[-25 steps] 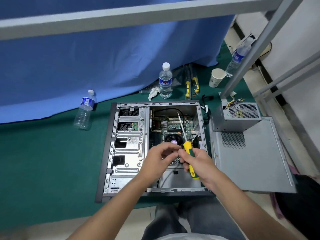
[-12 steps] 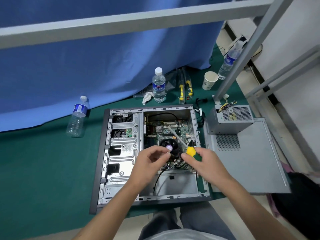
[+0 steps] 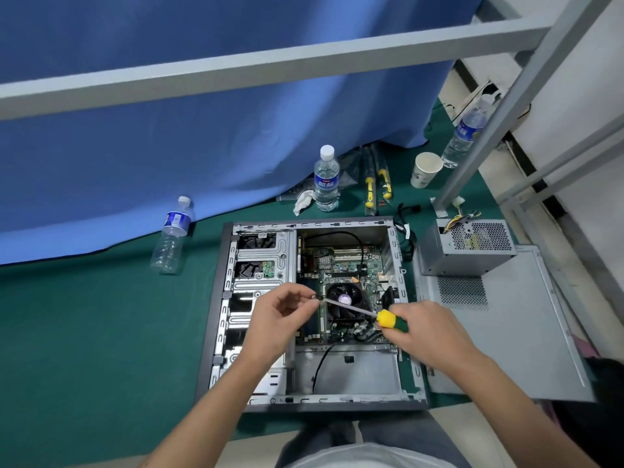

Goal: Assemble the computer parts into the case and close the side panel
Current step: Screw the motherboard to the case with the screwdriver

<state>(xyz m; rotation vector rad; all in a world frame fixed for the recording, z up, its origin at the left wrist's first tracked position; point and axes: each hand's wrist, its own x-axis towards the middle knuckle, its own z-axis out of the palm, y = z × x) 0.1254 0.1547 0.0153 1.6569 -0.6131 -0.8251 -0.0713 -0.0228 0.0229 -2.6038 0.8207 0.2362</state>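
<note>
The open computer case point(image 3: 216, 315) lies flat on the green mat, showing its motherboard point(image 3: 344, 261) and the black CPU fan point(image 3: 344, 297). My right hand point(image 3: 425, 332) grips the yellow-and-green screwdriver point(image 3: 391, 320) by its handle, the shaft pointing left across the fan. My left hand point(image 3: 283, 315) pinches a small screw point(image 3: 314, 296) at the shaft's tip, above the case. The grey power supply point(image 3: 466, 248) stands on the detached side panel point(image 3: 520, 332), to the right of the case.
Three water bottles point(image 3: 327, 179) point(image 3: 172, 236) point(image 3: 467, 133), a paper cup point(image 3: 426, 169), two spare yellow-handled tools point(image 3: 376, 184) and a crumpled tissue point(image 3: 304, 201) lie beyond the case. A blue curtain hangs behind. Grey frame bars point(image 3: 499, 106) cross overhead and on the right.
The screwdriver has swung from pointing up and away to lying across, tip to the left. My left hand has moved left to meet the tip. The camera view has shifted.
</note>
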